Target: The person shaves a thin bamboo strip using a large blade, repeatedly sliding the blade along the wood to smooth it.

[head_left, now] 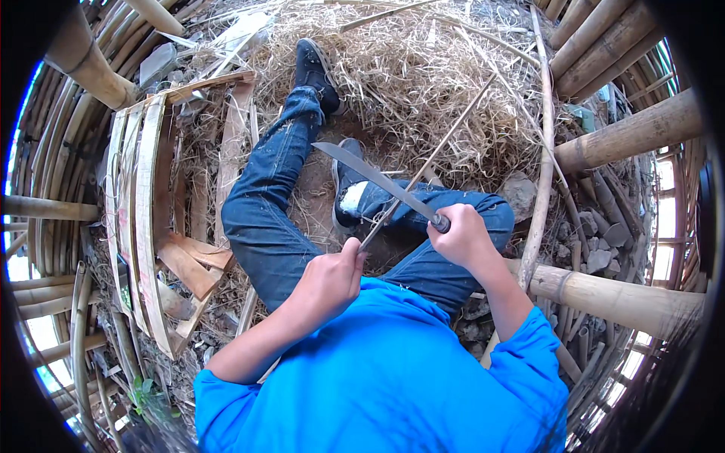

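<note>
My right hand (462, 235) is closed round the dark handle of a machete (375, 175). Its long blade points up and to the left over my lap, its tip near my shin. In my left hand (330, 281) is the near end of a thin bamboo strip (429, 163), which runs away up and to the right. The blade crosses the strip ahead of my hands; whether they touch I cannot tell. Beneath lie my bent legs in blue jeans (266, 198), with pale shavings stuck to them.
A heap of shavings (423, 83) covers the ground ahead. On the left stands a broken wooden crate (140, 204). A long pole (545, 128) runs along my right, beside thick bamboo poles (623, 300) and stones (599, 260). Bamboo walls close in both sides.
</note>
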The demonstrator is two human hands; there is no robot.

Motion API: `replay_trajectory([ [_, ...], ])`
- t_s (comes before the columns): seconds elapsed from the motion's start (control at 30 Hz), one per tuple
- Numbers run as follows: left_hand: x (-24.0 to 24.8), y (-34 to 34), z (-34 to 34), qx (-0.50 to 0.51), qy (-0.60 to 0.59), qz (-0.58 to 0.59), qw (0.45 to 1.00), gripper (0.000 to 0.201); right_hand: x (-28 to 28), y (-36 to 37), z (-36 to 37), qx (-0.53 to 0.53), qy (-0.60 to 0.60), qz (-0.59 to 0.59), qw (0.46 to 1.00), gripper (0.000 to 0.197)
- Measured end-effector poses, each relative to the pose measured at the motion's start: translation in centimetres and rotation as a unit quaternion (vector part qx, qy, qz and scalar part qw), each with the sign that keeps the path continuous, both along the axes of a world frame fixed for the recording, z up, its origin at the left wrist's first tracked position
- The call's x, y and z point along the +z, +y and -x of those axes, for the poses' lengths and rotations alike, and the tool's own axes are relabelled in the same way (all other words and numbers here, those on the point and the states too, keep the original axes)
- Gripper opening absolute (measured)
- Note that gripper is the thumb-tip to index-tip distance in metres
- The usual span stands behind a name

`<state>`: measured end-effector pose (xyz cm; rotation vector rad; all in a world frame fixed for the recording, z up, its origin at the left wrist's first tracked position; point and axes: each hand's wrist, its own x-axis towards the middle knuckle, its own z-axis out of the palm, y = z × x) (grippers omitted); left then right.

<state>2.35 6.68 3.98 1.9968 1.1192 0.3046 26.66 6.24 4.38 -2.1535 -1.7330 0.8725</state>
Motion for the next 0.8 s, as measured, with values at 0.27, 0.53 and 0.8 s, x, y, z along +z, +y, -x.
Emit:
replay_trajectory([
  [0.27, 0.1, -2.5, 0.4, 0.009, 0.04, 0.024, 0.999, 0.014, -1.5, -1.4, 1.2, 0.013, 0.017, 0.043, 0.999, 0.019],
  [0.53, -0.6, -6.4, -0.2, 0.044, 0.045, 0.067, 0.996, 0.018, -3.7, -2.2, 0.5, 0.09, -0.051, 0.092, 0.99, 0.017],
  [0.8, -0.5, -7.6, 0.0, 0.056, 0.058, 0.09, 0.993, 0.018, -7.0, 1.2, -3.7, -0.013, -0.158, 0.062, 0.985, 0.018],
])
